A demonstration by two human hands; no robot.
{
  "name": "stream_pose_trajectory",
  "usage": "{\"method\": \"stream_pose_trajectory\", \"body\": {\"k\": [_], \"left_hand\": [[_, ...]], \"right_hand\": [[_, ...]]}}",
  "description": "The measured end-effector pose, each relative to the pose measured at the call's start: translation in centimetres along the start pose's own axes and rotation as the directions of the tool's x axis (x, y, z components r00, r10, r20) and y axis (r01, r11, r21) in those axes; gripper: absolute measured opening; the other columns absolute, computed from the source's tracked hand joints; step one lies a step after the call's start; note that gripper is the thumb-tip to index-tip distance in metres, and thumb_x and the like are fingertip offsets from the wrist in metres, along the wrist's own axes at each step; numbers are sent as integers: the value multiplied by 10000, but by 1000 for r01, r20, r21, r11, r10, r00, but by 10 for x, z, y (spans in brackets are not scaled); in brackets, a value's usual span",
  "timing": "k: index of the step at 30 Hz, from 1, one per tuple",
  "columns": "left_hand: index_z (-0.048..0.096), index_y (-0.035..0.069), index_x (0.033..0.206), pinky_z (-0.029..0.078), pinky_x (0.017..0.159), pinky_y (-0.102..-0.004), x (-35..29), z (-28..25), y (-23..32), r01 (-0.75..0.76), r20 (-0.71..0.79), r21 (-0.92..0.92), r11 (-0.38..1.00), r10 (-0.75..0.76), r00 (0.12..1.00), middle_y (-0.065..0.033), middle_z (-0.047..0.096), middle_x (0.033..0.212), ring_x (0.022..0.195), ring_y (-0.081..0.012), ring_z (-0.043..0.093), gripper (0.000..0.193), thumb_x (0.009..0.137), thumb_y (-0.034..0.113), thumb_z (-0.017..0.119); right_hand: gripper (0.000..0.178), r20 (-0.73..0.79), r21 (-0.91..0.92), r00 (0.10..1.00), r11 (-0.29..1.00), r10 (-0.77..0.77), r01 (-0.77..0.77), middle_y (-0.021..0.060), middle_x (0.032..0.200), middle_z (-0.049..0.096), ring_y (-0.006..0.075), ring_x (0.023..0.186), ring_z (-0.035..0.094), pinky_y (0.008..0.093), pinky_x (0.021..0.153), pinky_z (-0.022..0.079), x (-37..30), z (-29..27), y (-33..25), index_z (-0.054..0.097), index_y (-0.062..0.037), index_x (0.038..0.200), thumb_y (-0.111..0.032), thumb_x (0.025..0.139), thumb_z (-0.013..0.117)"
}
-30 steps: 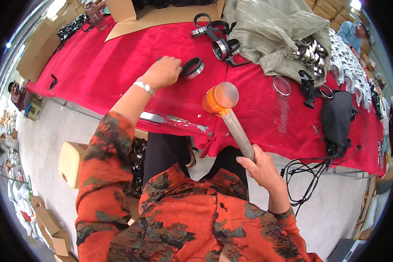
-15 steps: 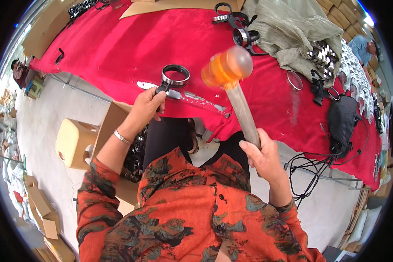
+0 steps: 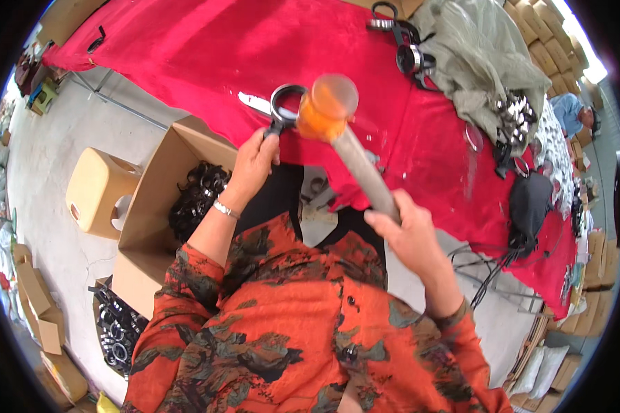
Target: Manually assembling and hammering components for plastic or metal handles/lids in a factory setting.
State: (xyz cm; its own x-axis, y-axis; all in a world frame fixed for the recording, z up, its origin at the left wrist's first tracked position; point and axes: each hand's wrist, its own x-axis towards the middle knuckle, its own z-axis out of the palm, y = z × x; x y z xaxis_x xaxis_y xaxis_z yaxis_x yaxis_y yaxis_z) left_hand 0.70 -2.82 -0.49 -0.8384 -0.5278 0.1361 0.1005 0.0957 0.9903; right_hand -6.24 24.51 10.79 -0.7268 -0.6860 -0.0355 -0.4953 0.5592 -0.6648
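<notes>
My left hand (image 3: 253,164) is closed on the short black handle of a ring-shaped part (image 3: 276,110) with a silver band, held over the near edge of the red-covered table (image 3: 207,55). My right hand (image 3: 415,237) grips a mallet (image 3: 365,168) by its greyish handle. The mallet's translucent orange head hangs beside the ring and overlaps its right rim in the picture; whether they touch I cannot tell. Under the ring, a worn silvery strip (image 3: 255,103) shows on the cloth.
By my left arm stands an open cardboard box (image 3: 155,186) of black parts, with a cream stool (image 3: 93,193) beyond it. More ring parts (image 3: 410,58), a grey-green sack (image 3: 461,55) and a black pouch (image 3: 529,210) with cables lie on the table. A person (image 3: 566,113) is at far right.
The mallet head has come left, close to the ring part. Both hands keep their grips. The view has shifted, showing more of the cardboard box on the left.
</notes>
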Motion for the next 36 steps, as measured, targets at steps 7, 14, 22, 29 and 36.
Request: {"method": "stream_pose_trajectory", "body": {"k": [7,14,22,29,36], "left_hand": [[492,74,823,394,499,-200,-2,6,5,48,-1,33,998,-48,999,9,506,696,618,-69,506,281,969,310,446],[499,70,816,393,495,-210,4,11,15,21,-5,117,993,-21,1000,6,522,670,596,-73,506,289,963,314,454],[482,19,774,427,558,-297,1,11,11,0,-71,151,989,11,997,-43,514,608,581,-142,526,354,946,329,478],[481,25,791,427,562,-300,6,7,13,29,-17,162,986,-27,999,-48,521,614,582,-150,529,349,940,340,487],[489,25,811,432,573,-294,5,7,7,-8,-24,150,989,11,1000,-50,523,621,587,-151,531,352,945,350,483]], "right_hand": [[340,-151,110,973,975,-175,192,174,667,569,364,600,573,384,536,446,13,-15,-55,497,-13,981,-220,800,698],[375,127,-158,978,970,-166,185,250,689,585,416,669,605,474,584,465,72,8,-42,434,22,907,-307,855,606],[369,-216,11,926,947,-310,320,232,672,578,404,627,591,438,551,457,77,-20,-84,449,16,888,-304,845,628],[381,207,24,967,987,149,-157,110,614,547,185,511,548,346,465,441,117,-26,-51,495,27,838,-337,857,604],[304,-163,329,985,944,64,-7,15,598,483,84,438,450,247,397,366,89,-42,-66,496,-39,867,-319,868,615]]}}
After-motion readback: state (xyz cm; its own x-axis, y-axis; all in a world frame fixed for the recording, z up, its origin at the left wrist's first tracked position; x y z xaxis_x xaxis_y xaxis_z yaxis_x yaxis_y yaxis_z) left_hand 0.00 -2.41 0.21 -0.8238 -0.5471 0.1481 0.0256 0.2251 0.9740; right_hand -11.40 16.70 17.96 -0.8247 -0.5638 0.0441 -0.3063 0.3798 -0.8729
